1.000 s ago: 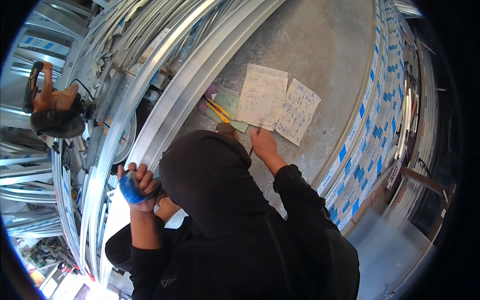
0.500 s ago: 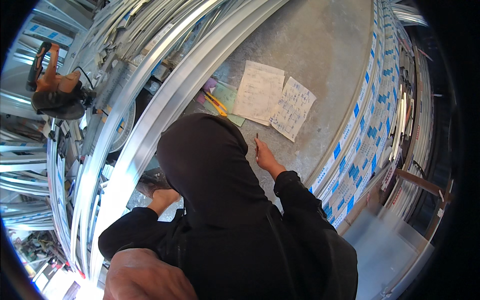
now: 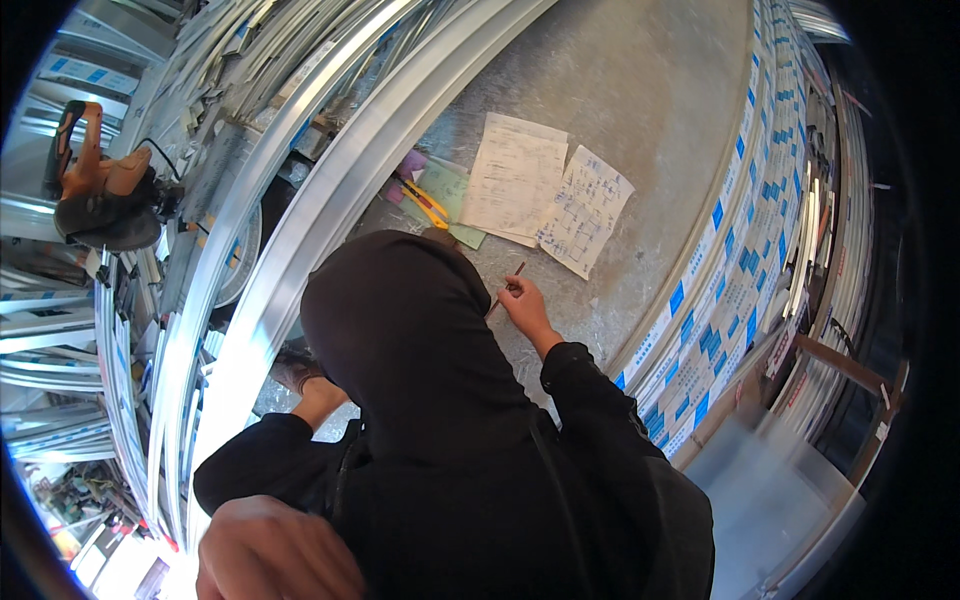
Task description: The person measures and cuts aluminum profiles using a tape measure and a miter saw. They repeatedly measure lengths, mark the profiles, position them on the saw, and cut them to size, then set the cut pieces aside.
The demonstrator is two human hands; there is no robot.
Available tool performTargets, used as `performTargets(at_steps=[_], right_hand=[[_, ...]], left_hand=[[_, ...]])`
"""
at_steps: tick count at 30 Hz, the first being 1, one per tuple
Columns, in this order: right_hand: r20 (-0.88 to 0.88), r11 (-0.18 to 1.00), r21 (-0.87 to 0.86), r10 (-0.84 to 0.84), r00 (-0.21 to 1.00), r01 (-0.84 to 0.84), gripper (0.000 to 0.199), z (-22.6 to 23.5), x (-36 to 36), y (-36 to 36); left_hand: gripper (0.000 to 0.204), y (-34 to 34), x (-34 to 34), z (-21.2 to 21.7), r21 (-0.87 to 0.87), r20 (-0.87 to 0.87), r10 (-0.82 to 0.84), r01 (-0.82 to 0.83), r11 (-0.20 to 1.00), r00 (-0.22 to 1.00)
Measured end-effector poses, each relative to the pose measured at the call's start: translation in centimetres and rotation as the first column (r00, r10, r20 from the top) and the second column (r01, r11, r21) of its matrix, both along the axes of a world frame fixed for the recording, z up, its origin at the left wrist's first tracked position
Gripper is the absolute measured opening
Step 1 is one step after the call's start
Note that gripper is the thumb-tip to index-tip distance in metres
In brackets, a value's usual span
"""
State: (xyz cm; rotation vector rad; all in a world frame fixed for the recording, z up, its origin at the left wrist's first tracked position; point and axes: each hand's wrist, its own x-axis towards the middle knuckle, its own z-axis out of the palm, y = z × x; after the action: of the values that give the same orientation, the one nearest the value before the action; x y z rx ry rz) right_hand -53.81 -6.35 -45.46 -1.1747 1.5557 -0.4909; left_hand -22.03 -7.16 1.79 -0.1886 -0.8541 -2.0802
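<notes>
"Where are we finding our left hand (image 3: 275, 550)?"
"It is hanging at the lower edge, showing in front of the co-worker's black jacket (image 3: 500, 500). We are not managing to tell whether it is touching the cloth."
"And its fingers?"
"They are curling downward, blurred; how far they are opening, and whether they are gripping anything, we cannot tell."
"What are we seeing in the co-worker's right hand (image 3: 527, 308)?"
"Its fingers are closing around a thin brown stick (image 3: 519, 269), slanting just below two written sheets (image 3: 515, 180) that are lying on the grey floor (image 3: 640, 110)."
"And left of those?"
"A yellow cutter (image 3: 427, 203) is lying over a green sheet (image 3: 450, 184), beside a long silver profile (image 3: 357, 180)."
</notes>
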Motion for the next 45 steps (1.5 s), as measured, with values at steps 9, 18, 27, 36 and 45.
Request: performTargets(at_steps=[9, 18, 27, 36, 45], right_hand=[[-0.329, 0.972, -0.163, -0.213, 0.920, 0.167, 0.018, -2.2, -0.1, -1.1], [-0.417, 0.966, -0.114, -0.258, 0.871, 0.231, 0.019, -2.6, -0.2, -1.4], [-0.473, 0.997, -0.043, 0.033, 0.881, -0.061, 0.018, -2.0, -0.6, -1.9], [-0.449, 0.987, -0.154, -0.115, 0.886, 0.050, 0.020, -1.1, -0.7, -2.1], [-0.553, 0.989, -0.095, 0.041, 0.832, -0.112, 0.022, -1.8, -1.4, -2.1]], left_hand=[[0.040, 4.3, 1.9, -12.0, 0.397, 0.875, 0.265, -0.914, 0.086, 0.405], [0.065, 5.4, 0.7, -14.6, 0.376, 0.924, -0.038, -0.886, 0.273, 0.380], [0.064, 6.7, 1.0, -15.6, 0.560, 0.821, -0.233, -0.814, 0.152, 0.521], [0.036, 4.8, 0.5, -15.6, 0.768, 0.614, 0.315, -0.640, -0.025, 0.724], [0.037, 5.2, 1.1, -16.5, 0.741, 0.658, 0.263, -0.668, -0.064, 0.705]])
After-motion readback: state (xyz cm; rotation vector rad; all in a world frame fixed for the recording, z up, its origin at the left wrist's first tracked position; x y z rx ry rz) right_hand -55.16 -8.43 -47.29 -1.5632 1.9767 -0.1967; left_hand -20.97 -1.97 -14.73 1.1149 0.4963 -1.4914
